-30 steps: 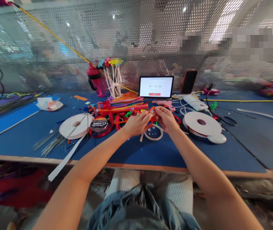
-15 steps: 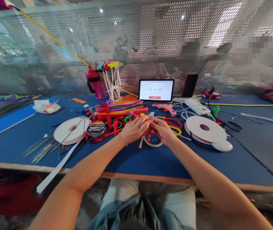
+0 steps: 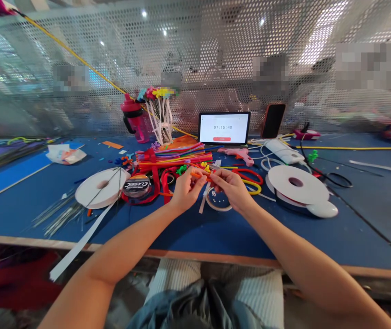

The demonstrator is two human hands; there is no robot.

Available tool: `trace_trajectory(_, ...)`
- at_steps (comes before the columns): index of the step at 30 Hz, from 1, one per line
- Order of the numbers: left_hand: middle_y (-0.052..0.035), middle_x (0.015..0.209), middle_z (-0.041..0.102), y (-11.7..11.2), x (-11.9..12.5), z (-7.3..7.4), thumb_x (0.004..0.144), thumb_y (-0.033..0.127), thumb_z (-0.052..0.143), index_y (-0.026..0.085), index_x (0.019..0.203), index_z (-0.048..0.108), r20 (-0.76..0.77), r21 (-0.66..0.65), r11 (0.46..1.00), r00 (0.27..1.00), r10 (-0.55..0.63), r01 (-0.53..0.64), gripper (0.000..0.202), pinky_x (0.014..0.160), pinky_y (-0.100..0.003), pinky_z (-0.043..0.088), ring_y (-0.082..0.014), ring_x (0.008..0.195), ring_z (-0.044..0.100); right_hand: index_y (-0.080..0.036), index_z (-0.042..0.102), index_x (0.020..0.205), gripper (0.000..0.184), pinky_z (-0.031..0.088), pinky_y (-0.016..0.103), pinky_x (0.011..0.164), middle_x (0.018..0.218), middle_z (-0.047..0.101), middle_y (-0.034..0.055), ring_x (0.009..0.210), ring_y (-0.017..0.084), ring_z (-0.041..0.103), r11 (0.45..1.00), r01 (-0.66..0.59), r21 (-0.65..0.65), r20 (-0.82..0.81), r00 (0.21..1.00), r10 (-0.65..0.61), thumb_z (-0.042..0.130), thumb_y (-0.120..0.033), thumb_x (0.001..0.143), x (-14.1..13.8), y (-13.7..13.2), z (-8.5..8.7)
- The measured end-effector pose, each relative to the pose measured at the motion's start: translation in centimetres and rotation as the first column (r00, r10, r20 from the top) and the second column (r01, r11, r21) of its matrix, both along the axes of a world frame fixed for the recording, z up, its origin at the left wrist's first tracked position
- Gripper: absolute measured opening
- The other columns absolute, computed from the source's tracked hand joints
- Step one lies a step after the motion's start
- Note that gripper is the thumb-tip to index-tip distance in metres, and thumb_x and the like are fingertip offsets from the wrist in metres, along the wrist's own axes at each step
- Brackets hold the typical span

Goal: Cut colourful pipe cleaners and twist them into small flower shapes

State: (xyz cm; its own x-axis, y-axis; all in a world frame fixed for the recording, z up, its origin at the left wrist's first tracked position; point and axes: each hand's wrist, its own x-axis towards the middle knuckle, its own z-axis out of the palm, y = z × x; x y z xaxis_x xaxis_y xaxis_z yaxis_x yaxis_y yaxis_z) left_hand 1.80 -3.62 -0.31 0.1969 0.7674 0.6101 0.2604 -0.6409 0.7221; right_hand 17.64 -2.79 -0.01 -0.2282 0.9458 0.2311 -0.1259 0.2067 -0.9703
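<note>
My left hand [image 3: 187, 189] and my right hand [image 3: 231, 187] are close together over the middle of the table, fingers pinched. Between them runs an orange pipe cleaner [image 3: 209, 176], gripped by both hands and partly hidden by the fingers. Just behind the hands lies a bundle of colourful pipe cleaners [image 3: 171, 157]. Small green [image 3: 182, 170] and yellow twisted pieces [image 3: 205, 167] sit near my left fingertips. Below the hands is a clear round dish [image 3: 220, 204] with tiny white bits. Red and yellow bent pipe cleaners [image 3: 255, 186] lie beside my right hand.
White ribbon rolls stand at left [image 3: 94, 194] and right [image 3: 313, 183]. A pink glue gun [image 3: 238, 154], a tablet [image 3: 224, 129], a phone [image 3: 273, 121], a pink bottle [image 3: 136, 121] and a bunch of pipe-cleaner flowers [image 3: 161, 107] are at the back. Thin wires [image 3: 63, 217] lie at left.
My hands have drawn slightly apart and my left hand has turned, showing more of its thumb. The orange end that hung below the fingers now lies across between both hands.
</note>
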Motion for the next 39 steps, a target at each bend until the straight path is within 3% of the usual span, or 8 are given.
trace_trajectory(4, -0.0070, 0.096, 0.062, 0.5, 0.2, -0.6, 0.085, 0.040, 0.049, 0.017, 0.086, 0.047, 0.246, -0.225, 0.965, 0.966, -0.075, 0.132, 0.022, 0.041, -0.020, 0.042, -0.0090, 0.055, 0.058, -0.016, 0.055, 0.071, 0.027, 0.036, 0.021, 0.048, 0.061, 0.056, -0.0011, 0.048, 0.007, 0.047, 0.997, 0.043, 0.070, 0.049, 0.998, -0.046, 0.061, -0.041, 0.078, 0.2, 0.1, 0.0)
trace_trajectory(9, -0.0017, 0.073, 0.059, 0.8, 0.3, -1.1, 0.081, 0.040, 0.055, 0.017, 0.080, 0.049, 0.188, -0.278, 0.944, 0.974, -0.126, 0.176, 0.024, 0.043, -0.021, 0.045, -0.0129, 0.056, 0.061, -0.017, 0.057, 0.074, 0.025, 0.037, 0.021, 0.053, 0.066, 0.056, -0.0011, 0.054, 0.007, 0.047, 0.997, 0.055, 0.057, -0.016, 0.998, -0.054, 0.059, -0.041, 0.080, 0.2, 0.2, -0.2)
trace_trajectory(18, -0.0025, 0.073, 0.064, 0.3, 0.3, -1.1, 0.079, 0.038, 0.059, 0.016, 0.080, 0.054, 0.070, -0.181, 0.980, 0.995, -0.075, 0.087, 0.023, 0.060, -0.022, 0.047, -0.0135, 0.068, 0.062, -0.016, 0.056, 0.071, 0.028, 0.032, 0.019, 0.050, 0.071, 0.051, -0.0022, 0.052, 0.004, 0.039, 0.982, -0.138, -0.130, -0.308, 0.947, 0.092, 0.059, -0.042, 0.080, -0.1, 0.1, -0.2)
trace_trajectory(21, -0.0018, 0.071, 0.063, 0.2, 0.3, -1.5, 0.080, 0.035, 0.059, 0.017, 0.081, 0.052, 0.034, -0.153, 0.984, 0.996, -0.087, 0.092, 0.020, 0.057, -0.021, 0.045, -0.0125, 0.064, 0.061, -0.016, 0.055, 0.071, 0.028, 0.031, 0.019, 0.048, 0.066, 0.049, -0.0036, 0.049, 0.003, 0.037, 0.976, -0.132, -0.175, -0.260, 0.962, 0.084, 0.061, -0.043, 0.079, 0.0, 0.2, -0.4)
trace_trajectory(26, 0.0017, 0.063, 0.059, 0.2, 0.0, -1.5, 0.084, 0.033, 0.053, 0.018, 0.084, 0.051, -0.077, -0.091, 0.995, 0.995, -0.055, 0.048, 0.015, 0.052, -0.020, 0.043, -0.0096, 0.052, 0.055, -0.016, 0.055, 0.072, 0.030, 0.028, 0.019, 0.046, 0.065, 0.051, -0.0029, 0.049, 0.004, 0.038, 0.990, -0.105, -0.091, -0.089, 0.991, 0.097, 0.058, -0.046, 0.079, 0.2, 0.4, -0.5)
trace_trajectory(30, -0.0044, 0.085, 0.061, 0.4, -0.2, -1.0, 0.085, 0.030, 0.051, 0.018, 0.080, 0.054, -0.194, 0.183, 0.983, 0.979, 0.062, -0.026, 0.013, 0.070, -0.025, 0.046, -0.0135, 0.078, 0.059, -0.016, 0.054, 0.070, 0.031, 0.030, 0.021, 0.048, 0.060, 0.048, -0.0038, 0.050, 0.006, 0.039, 0.993, -0.110, -0.039, 0.004, 0.994, 0.111, 0.059, -0.046, 0.078, 0.2, 0.3, -0.4)
trace_trajectory(32, -0.0052, 0.087, 0.060, 0.4, -0.2, -0.9, 0.086, 0.030, 0.049, 0.018, 0.080, 0.054, -0.216, 0.240, 0.971, 0.974, 0.071, -0.018, 0.014, 0.072, -0.026, 0.045, -0.0139, 0.080, 0.057, -0.016, 0.054, 0.069, 0.031, 0.030, 0.021, 0.049, 0.058, 0.047, -0.0041, 0.050, 0.006, 0.039, 0.995, -0.102, -0.023, 0.032, 0.994, 0.102, 0.059, -0.046, 0.078, 0.1, 0.2, -0.3)
trace_trajectory(39, -0.0008, 0.067, 0.060, -0.1, -0.4, -0.8, 0.086, 0.034, 0.050, 0.019, 0.081, 0.051, -0.135, 0.018, 0.996, 0.986, 0.094, -0.092, 0.016, 0.055, -0.023, 0.041, -0.0110, 0.056, 0.053, -0.016, 0.059, 0.080, 0.029, 0.038, 0.022, 0.055, 0.070, 0.057, -0.0006, 0.058, 0.008, 0.048, 0.994, -0.094, -0.051, -0.013, 0.996, 0.093, 0.063, -0.044, 0.075, 0.1, 0.0, -0.4)
